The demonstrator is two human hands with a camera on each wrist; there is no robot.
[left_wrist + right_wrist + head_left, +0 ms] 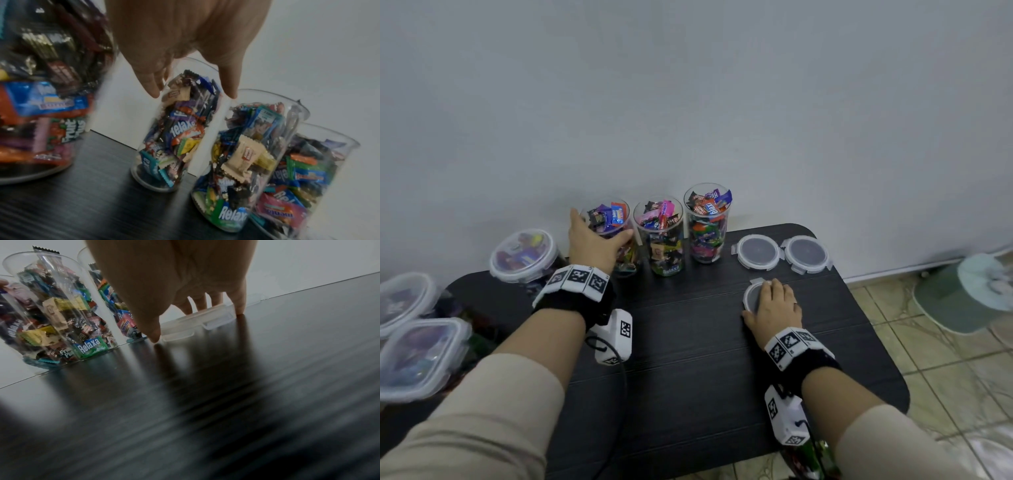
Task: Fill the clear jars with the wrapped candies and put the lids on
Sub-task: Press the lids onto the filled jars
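Beige sleeves (482, 411); black wristbands (561, 303), white marker tags (578, 275); white wrist cameras (616, 329), black cable (624, 387).

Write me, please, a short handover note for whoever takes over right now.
Left hand grips the left jar near its rim. Right hand lies over the near lid, fingertips curled round its edge; the lid is flat on the table.
The left jar, middle jar and right jar stand full and open along the wall. The second lid and third lid lie beside the right jar.
Done: filling, it seems; a round jar at the left already wears a lid, as do two containers at the edge.
Left: lid all three open jars.
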